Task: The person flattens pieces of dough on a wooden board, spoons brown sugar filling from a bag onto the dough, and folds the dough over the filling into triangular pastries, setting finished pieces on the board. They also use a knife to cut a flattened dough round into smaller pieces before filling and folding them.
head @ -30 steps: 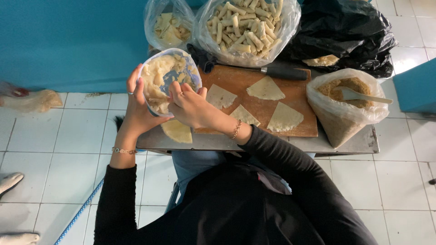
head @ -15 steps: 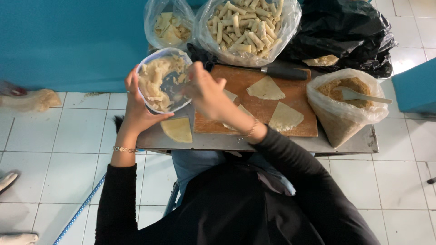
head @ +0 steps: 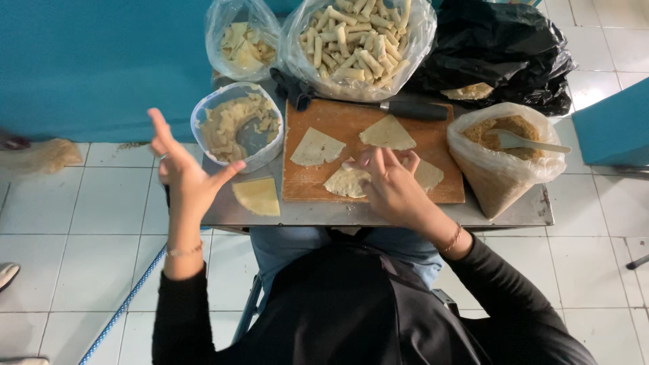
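The left hand [head: 186, 177] hangs open and empty beside the round clear plastic tub of pale paste [head: 238, 126], which sits at the near-left corner of the grey metal surface [head: 378, 213]. A careless swing back could knock the tub off that edge. A loose pale triangular wrapper [head: 257, 196] lies close to the rim and might slide off. On the brown wooden board [head: 338, 118], the right hand [head: 389, 182] has its grip closed on a thin folded wrapper [head: 346, 181], fingertips pinching; too much pull may tear the sheet.
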